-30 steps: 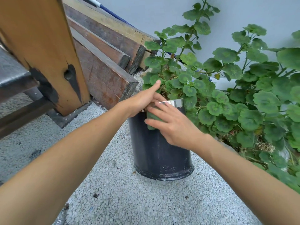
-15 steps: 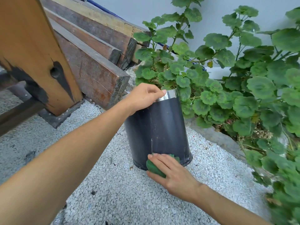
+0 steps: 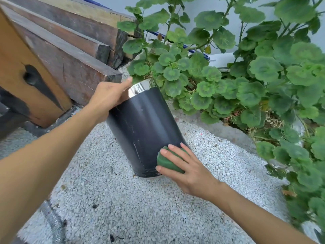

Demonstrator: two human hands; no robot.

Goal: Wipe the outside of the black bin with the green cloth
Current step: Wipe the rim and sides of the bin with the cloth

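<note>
Bin: black bin (image 3: 140, 124) stands on the gravel floor (image 3: 123, 199), tilted, silver rim (image 3: 139, 88) leaning away from the person toward the plant (image 3: 219, 81).
Cloth: green cloth (image 3: 169, 160) bunched, pressed on the bin's lower right wall near the base.
Right hand: right hand (image 3: 184, 166) flat over the cloth, fingers spread, pinning it to the wall.
Left hand: left hand (image 3: 107, 97) wrapped on the rim, up and left of the right hand.
Step tip: likely bottom of a stroke; keep firm pressure, overlap passes, turn the bin by the rim.
Risk: bin may slip on gravel.
</note>
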